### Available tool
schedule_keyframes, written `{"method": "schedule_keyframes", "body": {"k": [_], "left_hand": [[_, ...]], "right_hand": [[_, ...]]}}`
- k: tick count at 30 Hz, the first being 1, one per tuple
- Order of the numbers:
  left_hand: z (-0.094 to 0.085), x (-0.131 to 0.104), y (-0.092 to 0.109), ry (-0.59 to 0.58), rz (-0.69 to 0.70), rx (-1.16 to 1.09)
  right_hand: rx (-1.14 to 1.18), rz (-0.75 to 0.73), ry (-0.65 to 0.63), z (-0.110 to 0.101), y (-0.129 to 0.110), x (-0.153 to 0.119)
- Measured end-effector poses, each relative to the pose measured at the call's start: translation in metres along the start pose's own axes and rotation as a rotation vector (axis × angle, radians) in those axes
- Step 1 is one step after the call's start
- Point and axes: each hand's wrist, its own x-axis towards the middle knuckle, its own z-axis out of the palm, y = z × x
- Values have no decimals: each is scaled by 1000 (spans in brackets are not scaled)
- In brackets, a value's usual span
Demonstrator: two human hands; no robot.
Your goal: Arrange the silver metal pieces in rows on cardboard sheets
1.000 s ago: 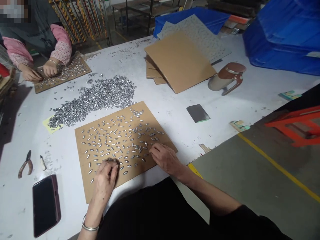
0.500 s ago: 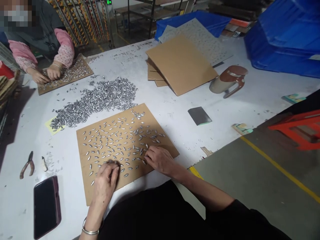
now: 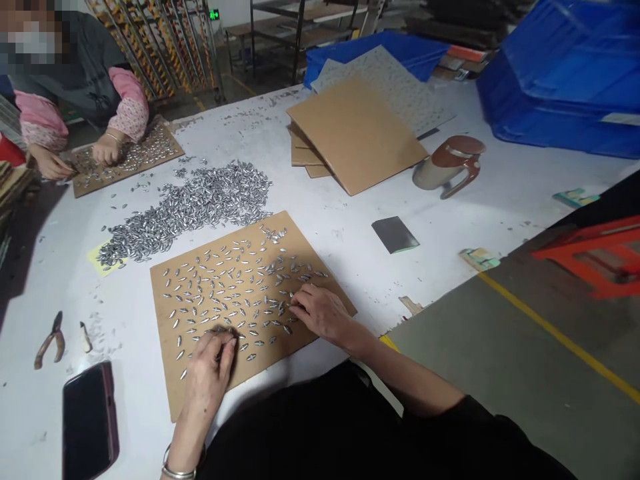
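Small silver spindle-shaped pieces lie spread in loose rows on a brown board in front of me. My left hand is over the board's near left part, fingers curled and pressed together; what they hold, if anything, is hidden. My right hand rests at the right part of the board, its fingertips closed among the pieces, and anything between them is too small to tell. Just behind the board is a large heap of the same silver pieces, with a yellow paper partly under its left end.
On the left lie pliers, a small pointed tool and a phone. Brown boards, a mug, a dark pad and blue bins stand right. Another person works at a board.
The view has shifted slightly. My right hand has moved a little up and left over the board. The other person's one hand has moved left, away from the other.
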Motion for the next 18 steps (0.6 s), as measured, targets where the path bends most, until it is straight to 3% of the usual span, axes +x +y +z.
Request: {"method": "schedule_keyframes", "body": {"k": [6,11,18], "left_hand": [[-3,-2,-2,5,-21,-1],[-5,-2,-2,15,-10,20],[-4,-2,-1,26,0,11]], "right_hand": [[-164,-30,-59,-3,-2,13],[-125,-71,-64,-10,-13,31],[-161,-94,-102,-3,-25,54]]}}
